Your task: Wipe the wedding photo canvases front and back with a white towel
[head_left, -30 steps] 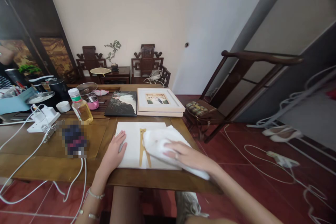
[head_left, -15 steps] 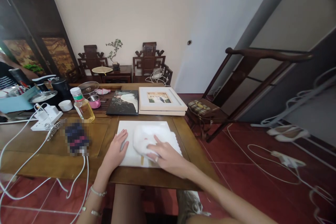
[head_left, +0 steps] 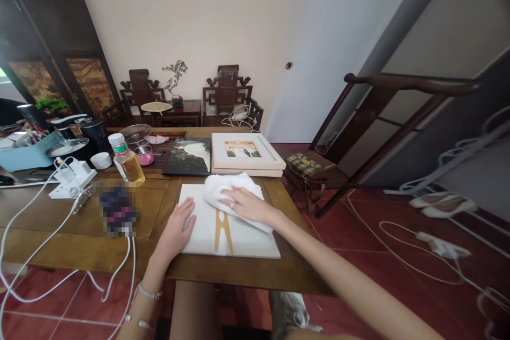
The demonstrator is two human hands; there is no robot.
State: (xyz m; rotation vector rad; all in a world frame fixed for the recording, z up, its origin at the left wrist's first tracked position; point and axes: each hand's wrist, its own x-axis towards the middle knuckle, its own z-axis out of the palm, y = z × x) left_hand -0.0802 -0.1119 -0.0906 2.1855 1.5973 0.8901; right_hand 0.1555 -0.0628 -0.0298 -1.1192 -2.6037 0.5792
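A flat white board [head_left: 251, 247] lies near the front edge of the wooden table, with a golden, splayed-leg mark [head_left: 223, 231] showing on its face. The upper end of that mark is covered by a bunched white cloth [head_left: 217, 187], which sticks out past the board's far and right edges. My right hand [head_left: 243, 203] grips the cloth from above and presses it against the board. My left hand [head_left: 181, 223] rests flat with fingers stretched along the board's left edge.
Beyond the board lie a dark picture panel [head_left: 185, 162] and stacked light frames [head_left: 274, 162]. To the left stand an oil bottle [head_left: 129, 164], a pink pot [head_left: 144, 155] and a power strip [head_left: 69, 186] with trailing cables. A wooden chair [head_left: 338, 162] stands right of the table.
My right hand has slid the cloth away from me toward the board's far edge, uncovering more of the golden mark. My left hand has stayed in place.
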